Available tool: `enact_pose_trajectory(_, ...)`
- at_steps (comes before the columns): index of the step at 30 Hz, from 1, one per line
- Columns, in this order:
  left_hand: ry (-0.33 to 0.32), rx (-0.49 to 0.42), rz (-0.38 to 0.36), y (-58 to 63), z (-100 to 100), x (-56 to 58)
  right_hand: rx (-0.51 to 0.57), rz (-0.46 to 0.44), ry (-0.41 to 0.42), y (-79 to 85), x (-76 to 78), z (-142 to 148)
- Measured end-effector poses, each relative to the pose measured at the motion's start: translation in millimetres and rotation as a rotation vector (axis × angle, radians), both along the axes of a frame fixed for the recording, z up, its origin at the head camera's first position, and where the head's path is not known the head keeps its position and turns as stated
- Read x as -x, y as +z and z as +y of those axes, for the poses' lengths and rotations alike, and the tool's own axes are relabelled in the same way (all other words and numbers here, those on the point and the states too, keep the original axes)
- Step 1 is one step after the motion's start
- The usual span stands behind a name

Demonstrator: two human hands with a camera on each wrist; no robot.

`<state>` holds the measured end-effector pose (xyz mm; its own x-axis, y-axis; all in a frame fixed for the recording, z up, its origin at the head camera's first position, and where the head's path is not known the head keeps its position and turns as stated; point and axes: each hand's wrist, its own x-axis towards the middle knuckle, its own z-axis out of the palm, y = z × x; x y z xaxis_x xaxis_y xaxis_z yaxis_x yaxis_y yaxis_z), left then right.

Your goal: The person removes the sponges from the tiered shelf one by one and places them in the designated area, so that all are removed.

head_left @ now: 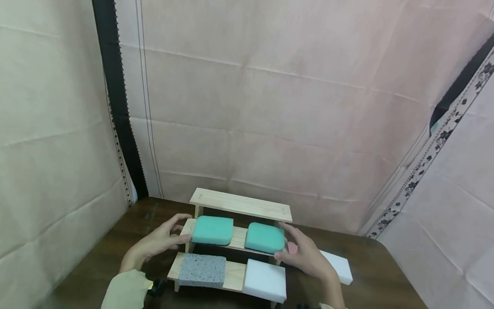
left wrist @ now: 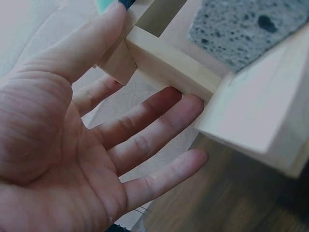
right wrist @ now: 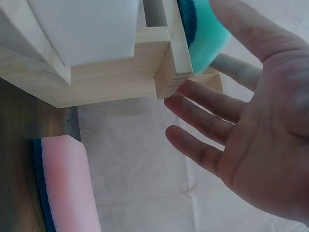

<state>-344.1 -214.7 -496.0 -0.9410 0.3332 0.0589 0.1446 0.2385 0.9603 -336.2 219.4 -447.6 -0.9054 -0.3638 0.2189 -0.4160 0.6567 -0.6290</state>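
A three-step light wooden rack (head_left: 240, 237) stands between both hands. Two green sponges (head_left: 212, 230) with dark undersides lie side by side on its middle step. At that step's left end, my left hand (head_left: 159, 241) has its thumb against the wood and its loosely extended fingers along the side. My right hand (head_left: 304, 256) is spread at the opposite end, thumb and fingers right by the other green sponge (head_left: 265, 237). On the lowest step sit a speckled grey block (head_left: 202, 270) at left and a white block (head_left: 264, 281) at right.
The top step (head_left: 241, 204) is bare wood. Behind the right hand, a pink sponge (right wrist: 67, 183) with a dark blue side rests on the brown table (head_left: 370, 274). Another white block (head_left: 338, 267) lies right of the rack. Pale cloth (head_left: 247, 107) hangs around the table.
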Motion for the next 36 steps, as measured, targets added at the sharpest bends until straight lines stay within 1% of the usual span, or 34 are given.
enact_pose_trajectory(8,-0.012,0.018,0.008,2.9,-1.1,1.3,-0.029,0.025,-0.007,1.2,0.4,-5.7)
enact_pose_trajectory(12,-0.005,0.018,0.000,3.3,-4.3,2.0,-0.054,0.032,-0.029,0.5,0.9,-10.6)
enact_pose_trajectory(17,0.005,0.017,-0.015,3.5,-4.9,1.5,-0.049,0.004,-0.025,2.1,-1.0,-11.0)
enact_pose_trajectory(22,-0.002,0.020,-0.018,4.0,0.6,2.6,-0.050,-0.024,-0.030,6.0,-1.4,-4.7)
enact_pose_trajectory(30,-0.009,0.033,0.001,6.7,2.8,2.4,-0.048,-0.067,-0.060,10.0,-0.1,3.7)
enact_pose_trajectory(36,-0.014,0.041,-0.008,7.2,-1.8,1.8,-0.038,-0.074,-0.032,12.5,-2.8,12.3)
